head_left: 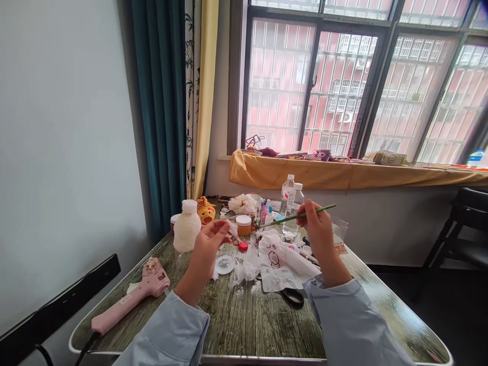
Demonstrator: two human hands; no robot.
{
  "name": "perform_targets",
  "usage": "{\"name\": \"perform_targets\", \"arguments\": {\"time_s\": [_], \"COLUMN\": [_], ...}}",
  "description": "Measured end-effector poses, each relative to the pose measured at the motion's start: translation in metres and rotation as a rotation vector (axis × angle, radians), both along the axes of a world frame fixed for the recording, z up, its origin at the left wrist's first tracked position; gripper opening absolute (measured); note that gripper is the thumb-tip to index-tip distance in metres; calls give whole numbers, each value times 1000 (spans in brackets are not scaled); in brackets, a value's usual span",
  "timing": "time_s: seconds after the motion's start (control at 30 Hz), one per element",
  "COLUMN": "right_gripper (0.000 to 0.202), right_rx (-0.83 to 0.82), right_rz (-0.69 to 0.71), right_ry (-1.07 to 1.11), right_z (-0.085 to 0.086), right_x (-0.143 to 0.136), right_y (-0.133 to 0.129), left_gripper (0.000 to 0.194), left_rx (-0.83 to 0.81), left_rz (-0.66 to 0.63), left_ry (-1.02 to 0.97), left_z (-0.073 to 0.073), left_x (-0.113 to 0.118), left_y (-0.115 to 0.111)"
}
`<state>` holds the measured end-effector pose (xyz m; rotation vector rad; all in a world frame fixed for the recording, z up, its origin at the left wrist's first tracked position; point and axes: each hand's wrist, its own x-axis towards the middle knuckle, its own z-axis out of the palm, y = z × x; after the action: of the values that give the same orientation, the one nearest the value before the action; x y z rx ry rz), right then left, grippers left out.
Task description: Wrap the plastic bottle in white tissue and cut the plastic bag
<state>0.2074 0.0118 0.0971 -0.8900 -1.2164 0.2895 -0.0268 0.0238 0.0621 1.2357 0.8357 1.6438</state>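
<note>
My left hand (210,244) pinches a small piece of white tissue (233,230) above the table. In my right hand (318,229) is a green paintbrush (290,218), held like a pen with its tip pointing left. A white-covered bottle (187,226) stands just left of my left hand. Between the hands are an orange jar with a white lid (243,224), a red cap (243,246) and a small clear dish (224,264). A white sheet with a dark red drawing (280,259) lies crumpled below the brush.
A pink glue gun (131,300) lies on the table's left side. Black scissor handles (293,298) stick out near the front. Clear plastic bottles (292,218), small tubes (269,216) and a yellow knitted figure (206,210) stand at the back. A black chair (467,229) is at the right.
</note>
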Motion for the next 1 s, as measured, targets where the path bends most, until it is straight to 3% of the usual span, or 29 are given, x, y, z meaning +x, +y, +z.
{"name": "perform_targets", "arguments": {"time_s": [0.13, 0.23, 0.5, 0.83, 1.0], "right_gripper": [48, 44, 34, 40, 46], "right_rx": [-50, -108, -210, -202, -125], "right_rz": [175, 290, 418, 435, 356], "right_ry": [-182, -335, -542, -476, -380], "right_z": [-10, -19, -40, -48, -45], "right_x": [-26, -49, -80, -81, -71], "right_y": [7, 13, 22, 27, 19], "left_gripper": [40, 36, 27, 17, 18], "left_rx": [18, 43, 91, -4, -40], "left_rz": [307, 379, 351, 308, 275], "left_ry": [-10, 41, 172, 282, 285], "left_z": [-3, -8, -11, -27, -28], "left_x": [-14, -15, -7, 0, 1], "left_y": [10, 12, 10, 25, 31]}}
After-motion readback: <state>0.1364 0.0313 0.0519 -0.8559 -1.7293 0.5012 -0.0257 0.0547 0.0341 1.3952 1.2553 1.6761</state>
